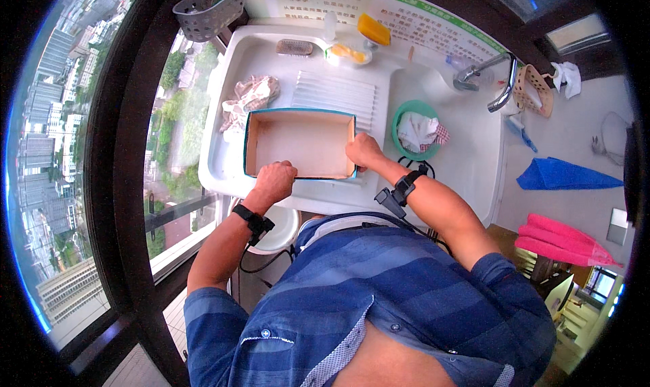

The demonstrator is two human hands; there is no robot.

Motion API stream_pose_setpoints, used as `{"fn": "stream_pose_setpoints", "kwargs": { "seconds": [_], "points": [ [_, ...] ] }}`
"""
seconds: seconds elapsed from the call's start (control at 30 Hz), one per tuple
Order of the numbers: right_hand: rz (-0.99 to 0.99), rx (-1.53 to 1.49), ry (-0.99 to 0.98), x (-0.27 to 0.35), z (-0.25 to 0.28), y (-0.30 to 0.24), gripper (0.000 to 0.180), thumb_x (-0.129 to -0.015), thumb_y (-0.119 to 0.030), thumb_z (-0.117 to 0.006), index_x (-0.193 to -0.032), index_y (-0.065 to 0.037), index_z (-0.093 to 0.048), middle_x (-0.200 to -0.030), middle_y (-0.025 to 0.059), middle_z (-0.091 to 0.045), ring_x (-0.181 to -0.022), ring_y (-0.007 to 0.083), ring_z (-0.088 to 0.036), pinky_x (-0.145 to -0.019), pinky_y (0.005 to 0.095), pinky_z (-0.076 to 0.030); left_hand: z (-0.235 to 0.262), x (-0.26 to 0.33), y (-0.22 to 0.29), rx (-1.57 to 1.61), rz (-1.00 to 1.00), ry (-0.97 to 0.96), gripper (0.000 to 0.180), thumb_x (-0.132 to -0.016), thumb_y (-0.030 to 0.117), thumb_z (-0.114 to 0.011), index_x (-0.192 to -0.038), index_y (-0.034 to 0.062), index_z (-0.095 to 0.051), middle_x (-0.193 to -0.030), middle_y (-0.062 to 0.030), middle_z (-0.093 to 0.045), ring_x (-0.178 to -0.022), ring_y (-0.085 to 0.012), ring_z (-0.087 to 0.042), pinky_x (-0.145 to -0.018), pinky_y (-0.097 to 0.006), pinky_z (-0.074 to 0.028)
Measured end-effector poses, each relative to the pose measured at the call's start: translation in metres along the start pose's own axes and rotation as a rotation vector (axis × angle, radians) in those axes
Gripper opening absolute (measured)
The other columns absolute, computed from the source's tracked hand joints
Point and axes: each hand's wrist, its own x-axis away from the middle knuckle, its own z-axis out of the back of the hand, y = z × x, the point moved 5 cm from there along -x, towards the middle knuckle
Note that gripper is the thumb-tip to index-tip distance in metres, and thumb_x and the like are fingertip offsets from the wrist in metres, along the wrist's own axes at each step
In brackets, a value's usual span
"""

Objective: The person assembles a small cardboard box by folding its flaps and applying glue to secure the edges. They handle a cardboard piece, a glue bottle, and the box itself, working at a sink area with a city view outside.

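An open cardboard box (302,143), blue-green outside and pale within, rests on the ribbed washboard side of a white sink (215,153). My left hand (275,182) has its fingers closed over the near wall, left of the middle. At the right wall, close to the near corner, my right hand (365,151) grips the rim. Nothing shows inside the box. A crumpled patterned cloth (254,94) lies just beyond its far left corner. To the right, in the basin, a green bowl (398,120) holds a white and red-checked cloth (420,131).
Along the sink's back stand a scrub brush (294,47), a dish with yellow pieces (349,54) and a yellow sponge (374,30). A chrome faucet (501,96) reaches over the basin at right. Windows line the left. Blue (562,174) and pink (558,239) towels hang at right.
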Motion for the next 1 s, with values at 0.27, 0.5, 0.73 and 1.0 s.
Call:
{"fn": "stream_pose_setpoints", "kwargs": {
  "seconds": [0.27,0.5,0.73,1.0],
  "points": [
    [0.009,-0.156,-0.031,0.025,0.015,-0.007,0.058,-0.085,-0.043,-0.060,-0.081,0.015,-0.064,-0.077,0.0269,-0.068,-0.059,0.0341,-0.070,-0.049,0.0427,-0.056,0.006,0.002,0.000,0.074,0.127,-0.025,0.021,-0.081,0.015,-0.067,-0.102,0.0116,-0.068,-0.095,-0.0149,-0.069,-0.089,-0.0354,-0.067,-0.075,-0.048,-0.055],
    [0.673,0.270,0.596,0.088,0.061,-0.036,0.048,-0.081,-0.036,-0.068,-0.109,0.003,-0.060,-0.096,0.0219,-0.066,-0.084,0.0381,-0.067,-0.072,0.0470,-0.055,0.019,0.008,0.001,0.038,0.084,0.054,0.019,-0.080,0.015,-0.068,-0.098,0.0107,-0.068,-0.091,-0.0135,-0.070,-0.088,-0.0352,-0.067,-0.074,-0.049,-0.054],
    [0.837,0.476,-0.192,0.094,-0.044,-0.073,0.037,-0.081,-0.025,-0.067,-0.107,0.001,-0.059,-0.100,0.0240,-0.064,-0.096,0.0411,-0.063,-0.084,0.0493,-0.050,0.004,0.006,-0.003,0.021,0.052,0.023,0.009,-0.081,0.014,-0.063,-0.088,0.0112,-0.068,-0.084,-0.0144,-0.069,-0.081,-0.0357,-0.068,-0.070,-0.049,-0.053],
    [0.827,0.521,-0.095,0.066,-0.081,-0.060,0.012,-0.076,-0.006,-0.058,-0.084,-0.001,-0.065,-0.082,0.0240,-0.068,-0.080,0.0414,-0.068,-0.073,0.0516,-0.054,-0.001,0.006,-0.005,0.036,0.033,0.034,0.010,-0.080,0.008,-0.057,-0.082,0.0098,-0.066,-0.077,-0.0151,-0.067,-0.075,-0.0370,-0.067,-0.065,-0.050,-0.053]
  ]
}}
